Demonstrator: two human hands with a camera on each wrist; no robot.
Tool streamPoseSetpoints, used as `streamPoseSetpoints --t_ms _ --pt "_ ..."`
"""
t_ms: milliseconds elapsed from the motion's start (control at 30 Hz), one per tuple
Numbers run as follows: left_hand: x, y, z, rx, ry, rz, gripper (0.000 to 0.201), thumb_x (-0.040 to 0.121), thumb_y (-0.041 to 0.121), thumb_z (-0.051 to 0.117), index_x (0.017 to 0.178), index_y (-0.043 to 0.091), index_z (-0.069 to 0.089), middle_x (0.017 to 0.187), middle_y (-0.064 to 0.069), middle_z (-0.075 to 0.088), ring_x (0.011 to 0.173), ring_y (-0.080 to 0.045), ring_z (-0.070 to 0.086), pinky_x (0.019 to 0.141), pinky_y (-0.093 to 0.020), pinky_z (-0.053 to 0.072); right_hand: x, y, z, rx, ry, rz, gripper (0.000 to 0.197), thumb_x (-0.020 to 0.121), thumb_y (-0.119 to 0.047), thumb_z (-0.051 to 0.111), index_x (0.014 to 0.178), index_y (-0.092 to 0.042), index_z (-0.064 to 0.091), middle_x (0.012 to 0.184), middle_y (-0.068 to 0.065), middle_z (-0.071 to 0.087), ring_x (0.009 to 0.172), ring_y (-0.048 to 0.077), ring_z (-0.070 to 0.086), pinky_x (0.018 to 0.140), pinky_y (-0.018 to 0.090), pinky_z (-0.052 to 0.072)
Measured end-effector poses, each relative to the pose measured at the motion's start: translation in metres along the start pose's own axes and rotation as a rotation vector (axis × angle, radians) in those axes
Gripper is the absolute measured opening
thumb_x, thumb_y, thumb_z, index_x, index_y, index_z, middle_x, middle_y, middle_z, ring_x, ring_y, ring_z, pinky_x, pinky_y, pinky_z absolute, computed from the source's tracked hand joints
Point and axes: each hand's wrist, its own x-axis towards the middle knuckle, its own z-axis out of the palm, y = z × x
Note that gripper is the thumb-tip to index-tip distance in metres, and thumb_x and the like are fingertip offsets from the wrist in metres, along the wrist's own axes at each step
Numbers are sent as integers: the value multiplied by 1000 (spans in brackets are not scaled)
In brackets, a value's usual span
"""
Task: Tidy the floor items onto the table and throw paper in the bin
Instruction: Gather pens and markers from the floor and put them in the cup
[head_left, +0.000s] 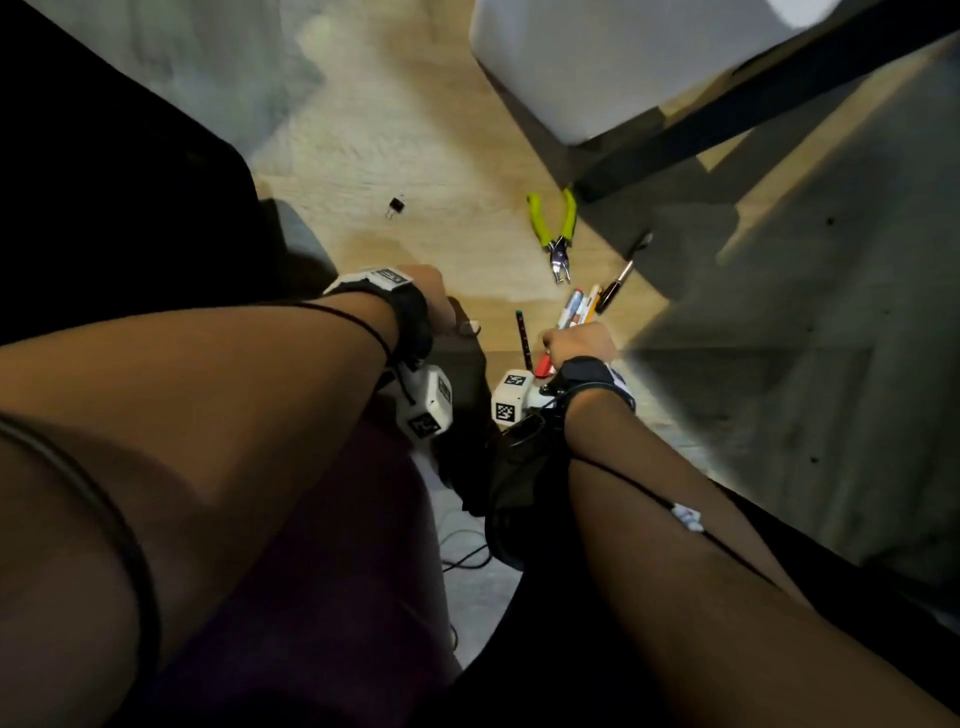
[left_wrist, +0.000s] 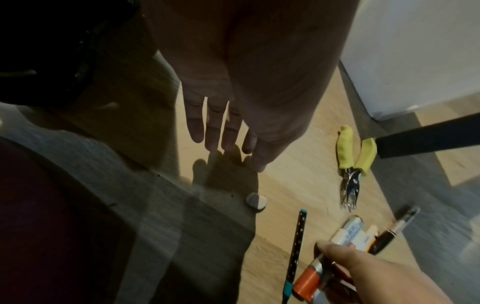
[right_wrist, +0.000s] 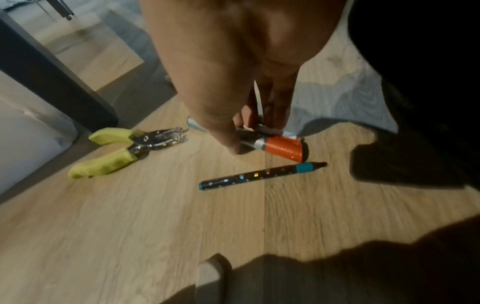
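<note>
My right hand (head_left: 574, 340) grips a bundle of markers (right_wrist: 283, 148), one with an orange cap, low over the wooden floor. Beside it on the floor lies a black dotted pen with teal ends (right_wrist: 262, 174). A hole punch with yellow handles (head_left: 556, 234) lies further out, and a dark fountain pen (head_left: 618, 283) lies to its right. A small black binder clip (head_left: 396, 206) sits alone to the left. My left hand (left_wrist: 226, 142) hovers over the floor with straight fingers, holding nothing. A small white round piece (left_wrist: 256, 201) lies just beyond its fingertips.
A white box-like object (head_left: 597, 62) stands at the far end of the floor, with a black table leg (head_left: 727, 119) slanting in front of it. Grey rug or fabric (head_left: 831, 338) covers the floor on the right. My legs fill the near foreground.
</note>
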Motion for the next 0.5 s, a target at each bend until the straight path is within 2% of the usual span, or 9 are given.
streamPoseSetpoints --t_ms 67,133,200,267,300,333,400,500 --pt "8 -6 -1 -6 30 -16 32 82 34 66 57 15 56 53 -4 51 51 -24 48 52 -30 39 2 -3 8 25 53 3 37 84 -34 78 112 -11 74 113 12 77 105 32 74 81 37 59" --pt "10 -5 -1 -14 61 -22 26 83 30 66 65 12 60 61 -5 55 56 -26 51 52 -30 40 3 -8 14 40 76 -13 32 86 -32 75 110 -11 73 111 13 76 103 32 74 84 38 60" --pt "9 1 2 -12 75 16 18 86 26 68 89 8 65 78 -6 59 71 -28 58 59 -32 44 5 -11 18 66 106 -37 36 84 -31 74 114 -11 70 115 13 70 99 31 71 83 36 58" --pt "8 10 12 17 73 96 33 88 28 72 114 10 61 100 -8 60 92 -33 61 73 -37 51 5 -14 21 103 104 -40 45 83 -27 74 123 -10 62 119 14 65 102 33 70 87 38 59" --pt "9 14 20 41 74 139 42 88 30 73 123 13 58 110 -11 59 96 -35 62 79 -40 53 6 -15 22 115 93 -37 47 83 -24 75 124 -11 58 120 15 67 104 34 71 89 41 60" --pt "10 19 29 72 74 173 46 88 31 73 128 16 55 117 -14 56 93 -38 62 81 -42 55 7 -15 24 120 78 -33 46 84 -22 74 125 -11 55 120 16 69 105 36 71 89 42 61" --pt "12 25 44 150 68 234 49 90 27 70 135 22 52 123 -17 48 90 -41 62 81 -44 57 7 -17 26 113 64 -35 46 88 -19 74 127 -10 52 122 17 69 107 37 70 86 38 58" --pt "13 28 55 250 25 270 45 97 28 63 140 23 50 131 -17 40 107 -42 58 93 -46 52 7 -20 30 142 51 -32 46 90 -17 74 130 -7 52 126 17 67 114 36 68 76 32 46"
